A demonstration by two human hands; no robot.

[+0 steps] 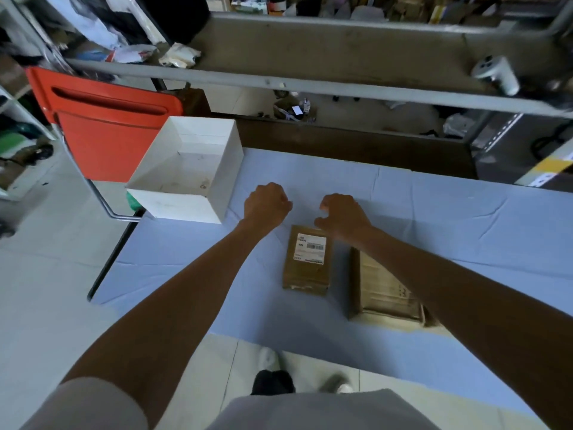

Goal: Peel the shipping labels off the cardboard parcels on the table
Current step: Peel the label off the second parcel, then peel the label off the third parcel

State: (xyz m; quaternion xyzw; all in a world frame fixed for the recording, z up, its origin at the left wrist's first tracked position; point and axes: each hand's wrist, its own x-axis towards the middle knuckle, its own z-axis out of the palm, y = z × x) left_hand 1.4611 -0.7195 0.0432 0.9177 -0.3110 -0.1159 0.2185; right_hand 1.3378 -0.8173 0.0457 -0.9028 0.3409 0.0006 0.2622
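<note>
Two hands are held curled over the blue-covered table [465, 218]: the left hand [266, 206] is fisted on nothing, and the right hand [341, 217] is loosely curled, empty, at the far edge of the smaller parcel [305, 271], contact not discernible. Two cardboard parcels are laid side by side, one shipping label [311, 246] borne by the smaller, the larger parcel [381, 290] partly hidden by the right forearm. One white box [186, 172] is set at the table's far left.

A cluttered storeroom or packing room: a grey metal shelf rack [310, 86] piled with bags and boxes stands behind a cloth-covered table [465, 218] carrying cardboard parcels [305, 274], beside a red chair [102, 125].
</note>
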